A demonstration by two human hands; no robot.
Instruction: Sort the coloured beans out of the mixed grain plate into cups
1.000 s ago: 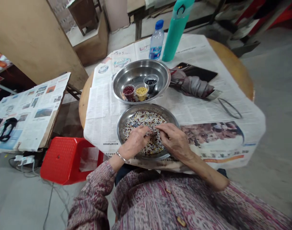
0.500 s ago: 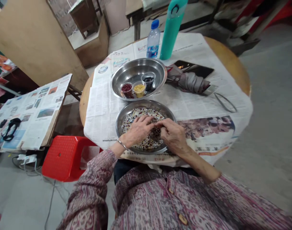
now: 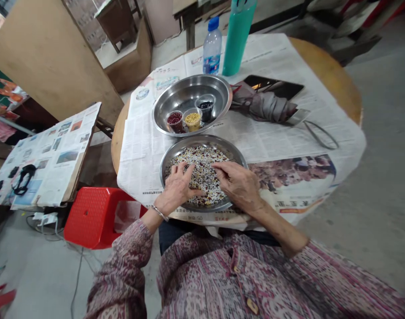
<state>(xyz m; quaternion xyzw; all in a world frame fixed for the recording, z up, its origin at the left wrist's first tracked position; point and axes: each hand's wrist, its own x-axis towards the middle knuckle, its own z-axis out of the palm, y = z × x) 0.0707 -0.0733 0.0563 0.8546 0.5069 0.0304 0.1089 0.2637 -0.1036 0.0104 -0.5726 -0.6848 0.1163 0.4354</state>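
Note:
Mixed grains and beans [image 3: 202, 166], white, dark red, yellow and black, are spread in the near steel basin [image 3: 204, 138]. My left hand [image 3: 177, 188] is over the basin's left side, fingers and thumb spread apart on the mix and nothing held. My right hand [image 3: 238, 184] hangs over the right side with thumb and index drawn together; what is between them, if anything, is too small to see. Behind, a larger steel basin [image 3: 175, 91] has a cup of red beans [image 3: 174, 118], a cup of yellow beans [image 3: 192, 119] and a cup of black beans [image 3: 206, 106].
A water bottle [image 3: 212, 46] and a teal flask [image 3: 238, 40] stand at the back of the newspaper-covered table [image 3: 342, 84]. A folded umbrella [image 3: 265, 106] lies right of the far basin, by a dark tablet-like device [image 3: 285, 87]. To the left is a red stool [image 3: 89, 217].
My left hand has moved left, away from my right hand, and its fingers have spread. Half a second ago the hands met over the mix. The right hand stays over the basin's right side.

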